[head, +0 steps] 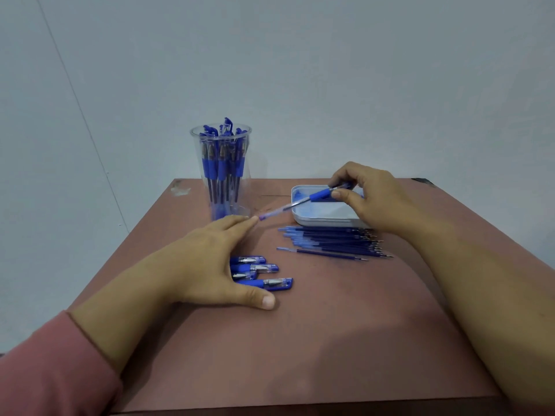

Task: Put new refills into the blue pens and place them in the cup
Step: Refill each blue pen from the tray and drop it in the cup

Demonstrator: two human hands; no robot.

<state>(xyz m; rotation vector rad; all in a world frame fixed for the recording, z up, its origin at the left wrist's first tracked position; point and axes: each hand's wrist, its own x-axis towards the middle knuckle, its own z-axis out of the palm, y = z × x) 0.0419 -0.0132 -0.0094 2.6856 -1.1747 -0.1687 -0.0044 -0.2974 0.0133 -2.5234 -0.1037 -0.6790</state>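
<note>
My right hand [372,199] pinches a blue pen [303,201] by its blue grip, above the white tray [318,216]; the pen's clear barrel points left and down toward my left fingertips. My left hand [216,262] lies flat and open on the table, its fingertips just short of the pen's end. Under and beside its palm lie several capped blue pens [261,274]. A bundle of loose blue refills [333,243] lies in front of the tray. The clear plastic cup [221,172], holding several blue pens, stands at the table's far left.
The brown table [315,340] ends close behind the cup and tray, against a pale wall. The tray has blue smears inside. A pink sleeve covers my left forearm at the lower left.
</note>
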